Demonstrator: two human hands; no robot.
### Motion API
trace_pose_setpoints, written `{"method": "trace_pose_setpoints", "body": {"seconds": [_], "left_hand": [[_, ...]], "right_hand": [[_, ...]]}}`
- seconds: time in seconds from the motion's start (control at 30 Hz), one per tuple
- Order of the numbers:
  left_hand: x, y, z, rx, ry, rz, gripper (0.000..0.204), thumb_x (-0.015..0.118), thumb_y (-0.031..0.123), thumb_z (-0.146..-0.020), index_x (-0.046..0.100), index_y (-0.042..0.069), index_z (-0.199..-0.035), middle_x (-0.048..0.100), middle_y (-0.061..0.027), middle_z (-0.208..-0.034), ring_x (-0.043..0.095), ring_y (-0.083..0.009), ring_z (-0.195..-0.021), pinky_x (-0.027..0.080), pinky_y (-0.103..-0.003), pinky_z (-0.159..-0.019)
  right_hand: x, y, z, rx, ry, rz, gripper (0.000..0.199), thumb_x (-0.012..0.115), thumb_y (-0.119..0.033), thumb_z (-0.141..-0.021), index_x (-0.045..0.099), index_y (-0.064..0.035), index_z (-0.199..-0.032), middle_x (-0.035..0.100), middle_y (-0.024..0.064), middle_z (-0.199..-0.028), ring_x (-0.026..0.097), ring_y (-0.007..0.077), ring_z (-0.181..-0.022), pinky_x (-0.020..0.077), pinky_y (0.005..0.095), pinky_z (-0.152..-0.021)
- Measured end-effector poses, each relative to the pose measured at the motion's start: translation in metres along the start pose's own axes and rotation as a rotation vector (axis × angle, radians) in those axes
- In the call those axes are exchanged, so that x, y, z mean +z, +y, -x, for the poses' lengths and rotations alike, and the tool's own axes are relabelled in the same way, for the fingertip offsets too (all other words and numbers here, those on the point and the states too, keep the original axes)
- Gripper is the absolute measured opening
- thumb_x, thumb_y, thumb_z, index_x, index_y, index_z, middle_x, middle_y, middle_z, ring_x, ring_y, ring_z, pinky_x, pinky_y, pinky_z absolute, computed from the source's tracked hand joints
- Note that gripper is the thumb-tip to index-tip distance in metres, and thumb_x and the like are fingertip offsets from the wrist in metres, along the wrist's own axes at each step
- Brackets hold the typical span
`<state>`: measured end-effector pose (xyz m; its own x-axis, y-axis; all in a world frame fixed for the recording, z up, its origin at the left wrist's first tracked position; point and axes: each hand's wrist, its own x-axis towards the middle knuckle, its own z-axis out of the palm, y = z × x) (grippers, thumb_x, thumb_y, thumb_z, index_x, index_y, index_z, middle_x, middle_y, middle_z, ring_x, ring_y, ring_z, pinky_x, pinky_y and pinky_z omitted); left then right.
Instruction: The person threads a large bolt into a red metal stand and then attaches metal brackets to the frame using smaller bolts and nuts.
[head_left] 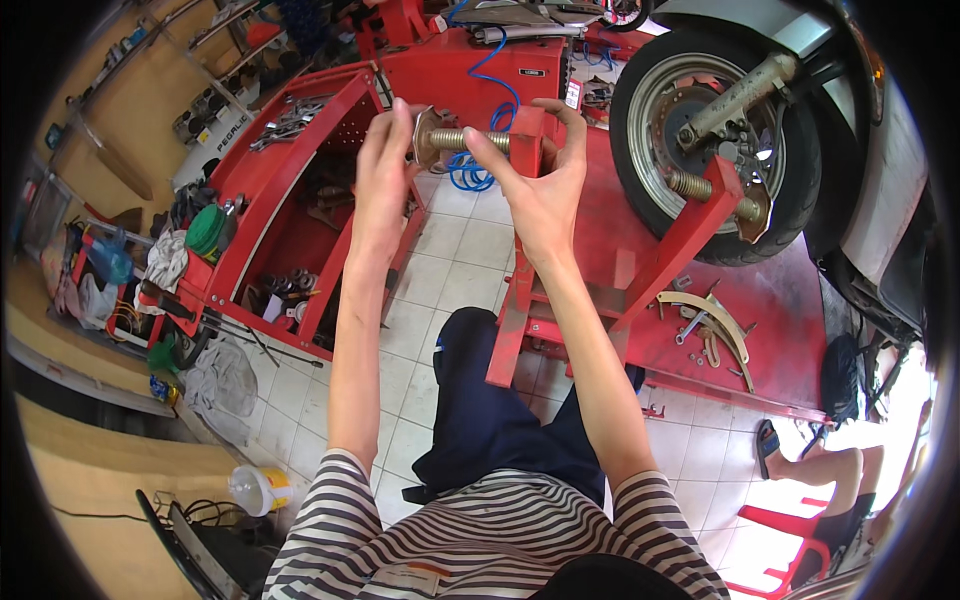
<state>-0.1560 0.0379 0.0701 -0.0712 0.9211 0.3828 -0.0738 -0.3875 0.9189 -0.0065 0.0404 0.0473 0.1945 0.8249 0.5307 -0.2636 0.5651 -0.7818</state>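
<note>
A red steel stand (652, 262) with two upright posts rises in front of me. A thick threaded bolt (470, 140) sticks out leftward from its near post, with a bent metal end plate (425, 138) on its tip. My left hand (382, 185) is at that plate, fingers upright along its outer side and partly hidden by the hand's back. My right hand (548, 205) curls about the top of the near red post (527, 135). Its thumb points along the bolt, and the fingers bend round the post's right side, some tips hidden. The far post carries a second threaded bolt (688, 184).
A motorcycle wheel (640, 150) stands beyond the far post on a red platform (775, 320), where a curved metal piece (725, 325) and small hardware lie. On the left stands a red tool cart (290, 190). A blue hose (470, 175) coils ahead; a seated person's legs (830, 475) show lower right.
</note>
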Motion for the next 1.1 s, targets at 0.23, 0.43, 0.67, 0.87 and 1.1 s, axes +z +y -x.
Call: {"method": "trace_pose_setpoints", "body": {"seconds": [0.23,0.43,0.67,0.87,1.1], "left_hand": [[-0.007,0.012,0.011,0.201,-0.229,-0.105,0.038,0.052,0.027,-0.099,0.055,-0.003,-0.123,0.054,-0.0143,-0.133,0.053,-0.0208,-0.121,0.043,-0.032,-0.101],[-0.010,0.011,0.014,0.181,-0.152,0.247,0.041,0.055,0.028,-0.097,0.055,-0.003,-0.124,0.060,-0.0103,-0.124,0.056,-0.0215,-0.117,0.042,-0.036,-0.102],[-0.005,0.010,0.006,0.199,-0.200,-0.098,0.030,0.048,0.020,-0.102,0.057,0.000,-0.123,0.064,-0.0125,-0.118,0.061,-0.0196,-0.107,0.051,-0.036,-0.090],[-0.005,0.000,0.009,0.240,-0.119,0.467,0.034,0.050,0.019,-0.101,0.045,-0.001,-0.129,0.056,-0.0260,-0.129,0.057,-0.0314,-0.120,0.049,-0.043,-0.098],[-0.002,0.016,0.007,-0.134,-0.084,-0.204,0.051,0.047,0.046,-0.101,0.062,-0.002,-0.105,0.067,-0.0090,-0.094,0.064,-0.0157,-0.086,0.053,-0.030,-0.059]], "right_hand": [[-0.004,0.002,0.002,-0.010,-0.046,-0.054,0.064,0.084,-0.014,-0.076,0.040,-0.0032,-0.121,0.066,0.0144,-0.099,0.066,0.0184,-0.091,0.0526,0.0305,-0.081],[0.003,-0.006,0.000,0.055,0.006,0.039,0.059,0.084,-0.014,-0.076,0.044,-0.0009,-0.119,0.066,0.0142,-0.099,0.066,0.0192,-0.094,0.0528,0.0313,-0.082],[0.000,0.004,0.000,-0.007,-0.040,-0.145,0.063,0.085,-0.013,-0.074,0.046,-0.0021,-0.122,0.068,0.0098,-0.093,0.066,0.0163,-0.090,0.0498,0.0292,-0.082],[0.002,-0.001,0.002,0.039,0.013,0.019,0.063,0.086,-0.015,-0.074,0.045,-0.0017,-0.120,0.068,0.0131,-0.093,0.067,0.0187,-0.089,0.0518,0.0307,-0.084],[-0.002,0.005,0.002,0.027,-0.007,-0.040,0.063,0.085,-0.019,-0.075,0.044,-0.0020,-0.120,0.068,0.0128,-0.092,0.066,0.0169,-0.087,0.0496,0.0278,-0.081]]}}
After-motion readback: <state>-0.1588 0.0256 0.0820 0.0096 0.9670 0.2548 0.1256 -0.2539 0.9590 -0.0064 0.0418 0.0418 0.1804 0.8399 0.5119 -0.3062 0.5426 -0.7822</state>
